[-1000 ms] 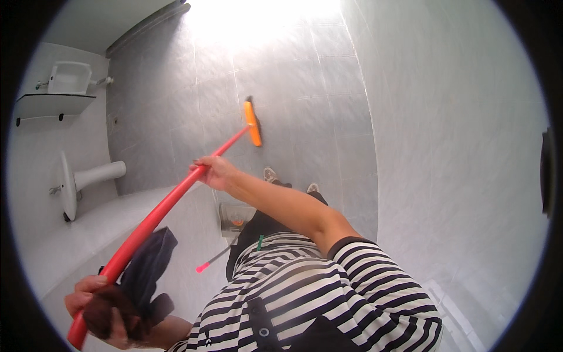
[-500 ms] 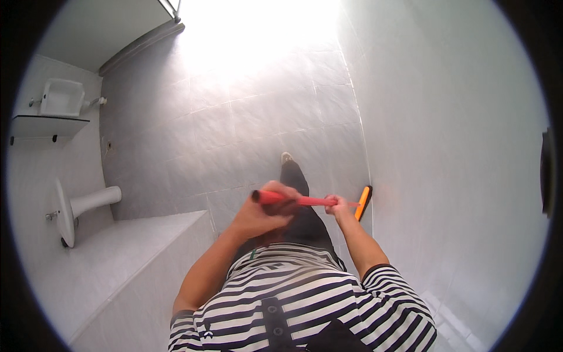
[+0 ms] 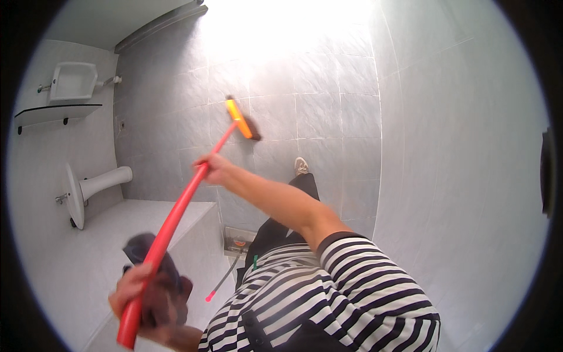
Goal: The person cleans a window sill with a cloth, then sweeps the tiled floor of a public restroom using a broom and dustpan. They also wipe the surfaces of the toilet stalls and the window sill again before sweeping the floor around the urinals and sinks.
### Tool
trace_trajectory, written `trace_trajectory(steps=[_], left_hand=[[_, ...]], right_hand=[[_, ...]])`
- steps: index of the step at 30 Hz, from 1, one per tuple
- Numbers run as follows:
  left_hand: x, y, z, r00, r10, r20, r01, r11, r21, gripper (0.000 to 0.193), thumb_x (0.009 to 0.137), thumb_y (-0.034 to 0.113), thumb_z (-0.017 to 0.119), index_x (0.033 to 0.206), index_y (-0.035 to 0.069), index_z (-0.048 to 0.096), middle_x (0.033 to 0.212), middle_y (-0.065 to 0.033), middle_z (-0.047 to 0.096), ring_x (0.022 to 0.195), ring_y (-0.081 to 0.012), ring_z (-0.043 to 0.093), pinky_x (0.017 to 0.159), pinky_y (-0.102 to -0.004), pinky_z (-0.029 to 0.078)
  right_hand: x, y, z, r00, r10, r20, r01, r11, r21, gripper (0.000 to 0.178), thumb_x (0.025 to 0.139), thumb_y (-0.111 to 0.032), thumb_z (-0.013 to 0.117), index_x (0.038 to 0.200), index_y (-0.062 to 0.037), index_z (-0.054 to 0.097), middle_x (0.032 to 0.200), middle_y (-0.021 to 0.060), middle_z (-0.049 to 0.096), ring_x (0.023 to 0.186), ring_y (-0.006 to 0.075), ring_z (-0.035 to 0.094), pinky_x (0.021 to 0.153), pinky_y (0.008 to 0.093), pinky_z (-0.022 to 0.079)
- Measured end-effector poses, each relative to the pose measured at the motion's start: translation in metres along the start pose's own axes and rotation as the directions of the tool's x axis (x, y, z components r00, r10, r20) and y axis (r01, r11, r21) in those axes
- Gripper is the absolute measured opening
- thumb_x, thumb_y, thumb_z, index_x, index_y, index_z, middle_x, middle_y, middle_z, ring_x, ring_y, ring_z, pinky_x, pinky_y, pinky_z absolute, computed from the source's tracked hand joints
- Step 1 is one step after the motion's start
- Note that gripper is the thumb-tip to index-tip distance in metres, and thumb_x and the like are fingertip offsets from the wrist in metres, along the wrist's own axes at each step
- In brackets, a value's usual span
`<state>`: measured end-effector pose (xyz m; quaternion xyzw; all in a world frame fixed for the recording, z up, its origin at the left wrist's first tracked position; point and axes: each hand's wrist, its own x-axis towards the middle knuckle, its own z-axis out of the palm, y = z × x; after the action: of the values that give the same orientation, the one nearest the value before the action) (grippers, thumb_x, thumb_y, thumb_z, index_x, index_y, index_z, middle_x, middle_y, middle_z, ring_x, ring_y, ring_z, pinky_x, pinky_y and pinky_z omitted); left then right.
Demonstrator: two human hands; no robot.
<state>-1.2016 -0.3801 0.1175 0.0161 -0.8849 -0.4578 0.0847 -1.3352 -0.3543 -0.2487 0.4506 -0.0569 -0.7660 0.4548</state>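
Observation:
A broom with a long red handle [image 3: 179, 211] slants across in front of me, from lower left up to its head. Its orange head [image 3: 239, 119] with dark bristles is at the grey tiled floor, blurred by motion. My right hand [image 3: 211, 168] reaches across to the left and is closed round the lower part of the handle. Near the handle's top end, my left hand [image 3: 130, 290] is wrapped round it, low at the left. A dark, smeared object [image 3: 148, 249] shows beside that hand; its kind is unclear.
At left are a pedestal washbasin [image 3: 105, 183], a dark-edged shelf [image 3: 61, 114] and a white wall basin [image 3: 74, 80]. A raised ledge [image 3: 135, 217] borders the floor. A grey stick with a pink tip [image 3: 223, 283] stands by my legs. A pale wall [image 3: 446, 158] rises on the right.
The broom has swung from the right wall to the floor ahead at left. My right hand has moved left with it, and my left hand has dropped to lower left.

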Motion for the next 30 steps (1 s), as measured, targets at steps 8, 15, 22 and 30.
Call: trace_trajectory(steps=[8,15,22,30], left_hand=[[0.016,-0.025,-0.073,0.999,-0.014,-0.043,0.004,0.974,-0.229,0.055,0.072,0.016,0.062,0.121,0.005,0.039,0.111,-0.0135,0.049,0.103,-0.0193,0.048,0.091,-0.0353,0.04],[0.122,-0.108,0.081,0.901,-0.293,0.32,0.431,0.697,-0.574,0.049,0.073,0.002,0.06,0.121,0.004,0.049,0.105,-0.0113,0.061,0.098,-0.02,0.059,0.089,-0.034,0.048],[0.107,-0.08,0.213,0.688,-0.226,0.69,0.604,0.705,-0.372,0.042,0.07,-0.009,0.069,0.105,0.008,0.051,0.103,-0.0096,0.062,0.098,-0.0189,0.06,0.089,-0.033,0.049],[0.154,-0.082,0.153,0.917,-0.136,0.374,0.33,0.785,-0.524,0.044,0.069,-0.011,0.069,0.106,0.005,0.051,0.105,-0.0128,0.062,0.097,-0.0192,0.061,0.088,-0.0323,0.05]], right_hand=[[-0.104,0.011,-0.005,0.977,-0.181,0.11,0.171,0.981,0.088,0.011,0.084,0.002,0.052,0.093,0.0033,0.045,0.092,0.019,0.06,0.087,0.0297,0.062,0.085,0.041,0.054],[-0.195,-0.075,-0.126,0.869,-0.41,-0.278,0.487,0.81,0.327,0.019,0.09,-0.008,0.049,0.104,0.0037,0.049,0.111,0.024,0.056,0.111,0.0349,0.053,0.1,0.0507,0.044],[-0.188,-0.16,-0.312,0.805,-0.337,-0.489,0.578,0.63,0.518,0.011,0.08,0.0,0.05,0.091,0.0018,0.051,0.077,0.0117,0.06,0.065,0.025,0.063,0.061,0.0365,0.057],[-0.118,-0.245,-0.161,0.783,-0.597,-0.176,0.6,0.799,-0.043,0.006,0.082,0.002,0.053,0.086,0.0022,0.049,0.078,0.0126,0.054,0.068,0.0246,0.058,0.063,0.038,0.055]])
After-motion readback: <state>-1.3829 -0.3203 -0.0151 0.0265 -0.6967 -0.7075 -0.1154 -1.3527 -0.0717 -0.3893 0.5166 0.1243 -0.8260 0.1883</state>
